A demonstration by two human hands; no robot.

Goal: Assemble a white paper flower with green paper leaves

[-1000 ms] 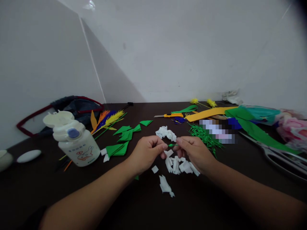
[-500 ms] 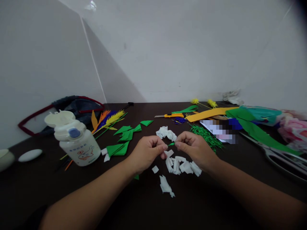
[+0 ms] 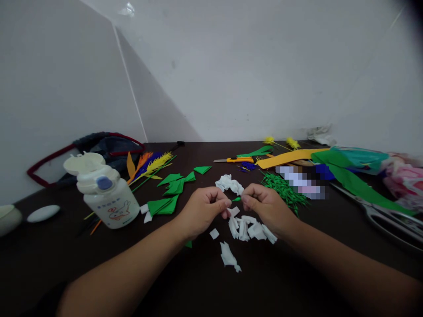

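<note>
Between my hands, over the middle of the dark table, a small twisted piece of green crepe paper [image 3: 236, 199] is pinched. My left hand [image 3: 209, 206] holds its left end between thumb and fingertips. Its right end is closed in the fingers of my right hand [image 3: 259, 200]. Crumpled white paper [image 3: 229, 183] lies just behind the fingertips, and several folded white paper scraps [image 3: 243, 229] lie below them. A small white square [image 3: 214, 233] and a torn white strip [image 3: 228, 256] are nearer to me. Left of my left hand lie several cut green paper pieces [image 3: 162, 205].
A white bottle [image 3: 112, 204] with its lid up stands on the left. Behind the hands lies a yellow utility knife [image 3: 236, 160] with its blade out. Scissors [image 3: 390, 220], a green paper strip [image 3: 366, 189] and a heap of green shreds [image 3: 284, 191] are on the right.
Both hands stay in almost the same place, still pinching the green paper. The view has shifted very slightly; nothing else has visibly moved.
</note>
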